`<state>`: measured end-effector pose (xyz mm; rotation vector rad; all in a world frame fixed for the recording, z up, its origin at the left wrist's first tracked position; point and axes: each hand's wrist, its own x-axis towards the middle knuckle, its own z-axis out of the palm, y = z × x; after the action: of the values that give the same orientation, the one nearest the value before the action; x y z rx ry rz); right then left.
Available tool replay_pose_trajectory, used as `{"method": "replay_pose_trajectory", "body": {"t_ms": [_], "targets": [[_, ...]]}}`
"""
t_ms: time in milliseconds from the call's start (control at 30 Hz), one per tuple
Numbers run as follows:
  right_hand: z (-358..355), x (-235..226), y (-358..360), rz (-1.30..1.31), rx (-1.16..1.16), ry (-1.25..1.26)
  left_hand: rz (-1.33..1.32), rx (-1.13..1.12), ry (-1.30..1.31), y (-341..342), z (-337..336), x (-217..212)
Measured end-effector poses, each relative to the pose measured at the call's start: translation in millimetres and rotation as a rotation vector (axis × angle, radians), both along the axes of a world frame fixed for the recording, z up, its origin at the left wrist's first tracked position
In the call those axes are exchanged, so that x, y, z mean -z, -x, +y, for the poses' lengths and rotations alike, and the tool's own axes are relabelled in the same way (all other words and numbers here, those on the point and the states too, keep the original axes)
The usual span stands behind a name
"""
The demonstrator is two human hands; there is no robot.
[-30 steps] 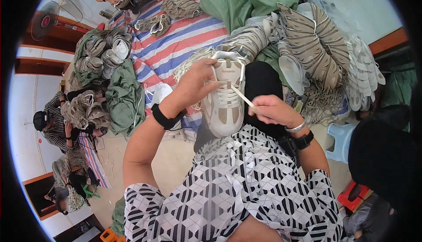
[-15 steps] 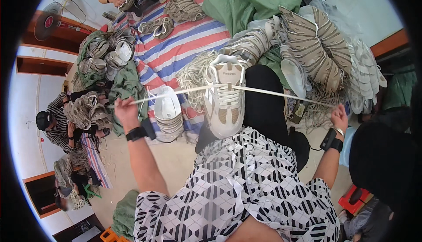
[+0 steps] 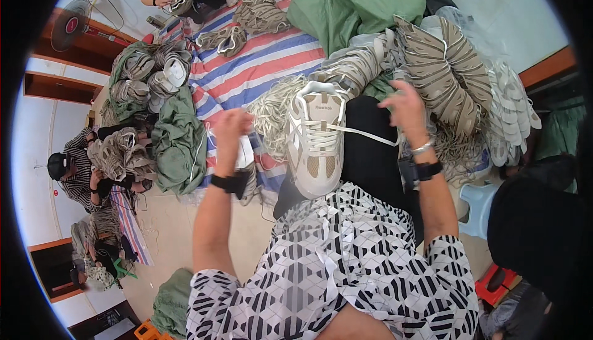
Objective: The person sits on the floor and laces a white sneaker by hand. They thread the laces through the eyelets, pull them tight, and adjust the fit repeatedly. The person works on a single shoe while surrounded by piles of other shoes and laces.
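In the head view, our only one, we took the beige and white shoe [image 3: 318, 158] as our landmark. It rested on the person's lap, toe toward the body and collar away. Lace rows crossed the lower part of its throat, while we saw no crossings nearer the collar. A loose end of the pale lace [image 3: 370, 135] ran out to the right of the shoe.

The right hand [image 3: 404, 113] hung right of the shoe, apart from it, above the loose end; its grip looked loosely spread, and we saw no lace pinched in it. The left hand [image 3: 233, 133] hung left of the shoe, also apart, too blurred for us to tell whether its grip held anything. A heap of laces [image 3: 272, 113] lay just left of the shoe, and stacked uppers [image 3: 438, 71] lay beyond it to the right.

We judged lacing to be in hand, partway up the throat. The next move, we thought, called for pinching the loose end near its tip and guiding it to a free eyelet, with the shoe kept steady.
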<state>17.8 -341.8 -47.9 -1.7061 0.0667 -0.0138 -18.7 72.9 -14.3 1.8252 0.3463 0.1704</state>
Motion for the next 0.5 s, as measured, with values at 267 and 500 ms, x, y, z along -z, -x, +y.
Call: {"method": "replay_pose_trajectory", "body": {"t_ms": [267, 500], "targets": [[78.5, -14.7, 35.7, -0.174, -0.275, 0.459, -0.159, 0.165, -0.09, 19.9, -103.9, 3.5], [78.5, -13.1, 35.8, -0.177, -0.362, 0.626, 0.22, 0.34, 0.174, 23.8, -87.8, -1.0]]}}
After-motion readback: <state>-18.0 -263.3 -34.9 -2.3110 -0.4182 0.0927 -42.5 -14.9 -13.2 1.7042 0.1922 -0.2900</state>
